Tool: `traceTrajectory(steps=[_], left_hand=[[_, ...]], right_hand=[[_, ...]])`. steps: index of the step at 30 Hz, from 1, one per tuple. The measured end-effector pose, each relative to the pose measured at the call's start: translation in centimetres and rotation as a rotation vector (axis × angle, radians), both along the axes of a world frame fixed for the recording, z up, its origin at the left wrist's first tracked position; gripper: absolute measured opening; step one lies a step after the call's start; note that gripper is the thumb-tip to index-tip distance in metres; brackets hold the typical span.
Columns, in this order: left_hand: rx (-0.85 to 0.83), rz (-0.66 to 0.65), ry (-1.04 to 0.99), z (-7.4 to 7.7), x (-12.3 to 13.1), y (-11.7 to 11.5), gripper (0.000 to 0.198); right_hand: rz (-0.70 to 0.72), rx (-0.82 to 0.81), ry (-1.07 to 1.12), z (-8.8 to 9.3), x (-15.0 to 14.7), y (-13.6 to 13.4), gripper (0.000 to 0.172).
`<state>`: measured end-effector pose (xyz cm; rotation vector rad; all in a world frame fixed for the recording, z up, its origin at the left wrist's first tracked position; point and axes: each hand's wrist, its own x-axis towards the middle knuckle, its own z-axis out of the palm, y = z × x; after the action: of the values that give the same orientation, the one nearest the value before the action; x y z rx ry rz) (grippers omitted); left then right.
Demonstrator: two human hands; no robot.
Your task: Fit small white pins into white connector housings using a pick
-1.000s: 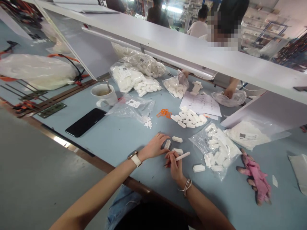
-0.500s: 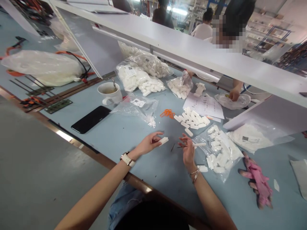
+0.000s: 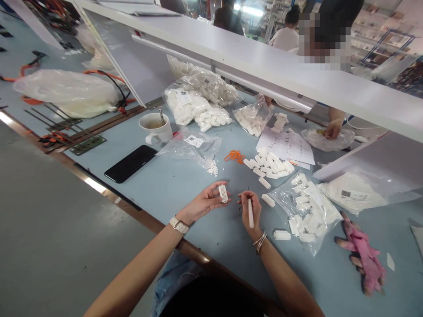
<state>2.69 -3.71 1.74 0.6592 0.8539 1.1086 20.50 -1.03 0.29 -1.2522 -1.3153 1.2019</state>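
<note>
My left hand (image 3: 206, 201) pinches a small white plastic connector housing (image 3: 223, 193), its face of rows of holes turned up toward me. Close by on the right, my right hand (image 3: 249, 209) is closed around a slim tool with a white handle (image 3: 250, 214). The handle points down toward my wrist, and a thin dark tip shows just above the fingers. The tool and the housing are apart. To the right of that hand, a single white housing (image 3: 268, 200) lies on the blue table (image 3: 205, 246).
Beyond my hands lie small white pieces (image 3: 212, 167), orange pieces (image 3: 234, 156) and a pile of white housings (image 3: 269, 164). An open plastic bag (image 3: 307, 207) of housings and pink gloves (image 3: 363, 255) are right. A phone (image 3: 131, 164) and mug (image 3: 155, 127) stand left. Another person's hand (image 3: 333, 128) works across.
The housing in my left hand has turned so its holed face shows. My right hand has swung the tool from lying sideways to handle-down.
</note>
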Motion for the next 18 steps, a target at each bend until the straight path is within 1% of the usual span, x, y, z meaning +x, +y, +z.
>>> traceTrajectory(steps=[3, 5, 7, 9, 11, 14, 16, 17, 18], left_hand=[[0.085, 0.086, 0.055, -0.6, 0.4, 0.1, 0.037], [0.124, 0.126, 0.108, -1.0, 0.6, 0.1, 0.034], [0.139, 0.136, 0.143, -1.3, 0.7, 0.2, 0.034], [0.152, 0.128, 0.187, -1.6, 0.7, 0.1, 0.034], [0.185, 0.111, 0.272, -1.9, 0.4, 0.0, 0.03], [0.279, 0.059, 0.475, -2.1, -0.6, 0.2, 0.021], [0.317, 0.061, 0.654, -2.2, -1.7, 0.7, 0.026], [0.308, 0.098, 0.761, -2.2, -2.4, 1.2, 0.029], [0.28, 0.164, 0.887, -2.2, -2.9, 1.6, 0.028]], right_hand=[[0.104, 0.055, -0.127, 0.2, -0.2, -0.2, 0.03], [0.169, 0.117, -0.151, 0.3, -0.4, -0.2, 0.025], [0.242, 0.203, -0.151, 0.4, -0.7, -0.2, 0.018], [0.31, 0.286, -0.149, 0.2, -0.9, 0.0, 0.017], [0.347, 0.329, -0.147, -0.3, -1.2, 0.2, 0.017], [0.326, 0.352, -0.158, -1.6, -1.5, 0.5, 0.02], [0.258, 0.387, -0.175, -2.5, -1.7, 0.8, 0.021], [0.23, 0.397, -0.179, -2.9, -1.7, 0.8, 0.021], [0.212, 0.406, -0.183, -3.2, -1.7, 0.9, 0.022]])
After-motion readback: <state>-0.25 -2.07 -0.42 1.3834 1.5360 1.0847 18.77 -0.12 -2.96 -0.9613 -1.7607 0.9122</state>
